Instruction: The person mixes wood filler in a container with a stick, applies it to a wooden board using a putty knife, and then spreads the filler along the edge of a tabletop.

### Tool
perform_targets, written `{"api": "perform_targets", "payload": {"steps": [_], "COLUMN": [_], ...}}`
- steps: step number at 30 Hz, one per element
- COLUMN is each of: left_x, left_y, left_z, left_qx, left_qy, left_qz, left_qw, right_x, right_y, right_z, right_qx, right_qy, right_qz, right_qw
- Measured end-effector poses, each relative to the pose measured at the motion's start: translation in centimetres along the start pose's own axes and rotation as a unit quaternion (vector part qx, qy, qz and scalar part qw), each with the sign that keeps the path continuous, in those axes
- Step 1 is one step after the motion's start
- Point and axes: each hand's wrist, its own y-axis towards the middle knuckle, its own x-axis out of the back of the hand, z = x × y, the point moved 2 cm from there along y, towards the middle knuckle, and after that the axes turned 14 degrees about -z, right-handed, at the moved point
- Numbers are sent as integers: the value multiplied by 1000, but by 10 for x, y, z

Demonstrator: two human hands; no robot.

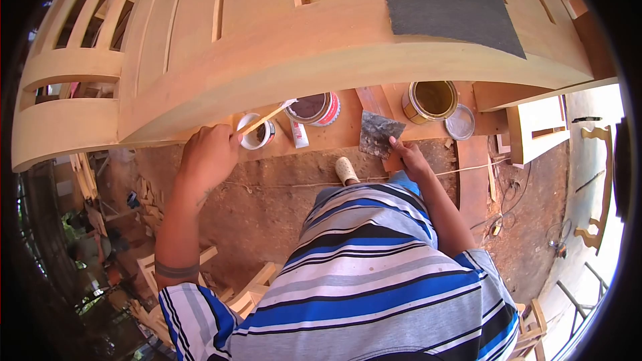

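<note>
Head view: am seeing left hand (pixel 208 154) clenching round thin wooden stick (pixel 262 121), stick crossing over small white cup (pixel 253 135), far end nearing red can (pixel 314 108). Right hand (pixel 409 159) pinching lower corner of grey scraper blade (pixel 378 134), blade lying on plank (pixel 342 130) between red can and gold can (pixel 429 100). Loose lid (pixel 460 122) lying just beside gold can. Curved wooden frame (pixel 281 40) arching above.
</note>
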Motion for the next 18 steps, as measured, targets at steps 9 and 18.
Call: {"api": "perform_targets", "payload": {"steps": [9, 18], "left_x": [-23, -3], "left_y": [-24, -27], "left_z": [-7, -5], "left_qx": [-2, -13], "left_qy": [-59, -23], "left_qz": [-65, -32], "left_qw": [996, 999], "right_x": [-4, -2], "right_y": [-1, 0], "right_z": [4, 3], "right_qx": [-7, -17], "right_qy": [-9, -11], "right_qz": [-27, -5], "right_qw": [1000, 1000]}}
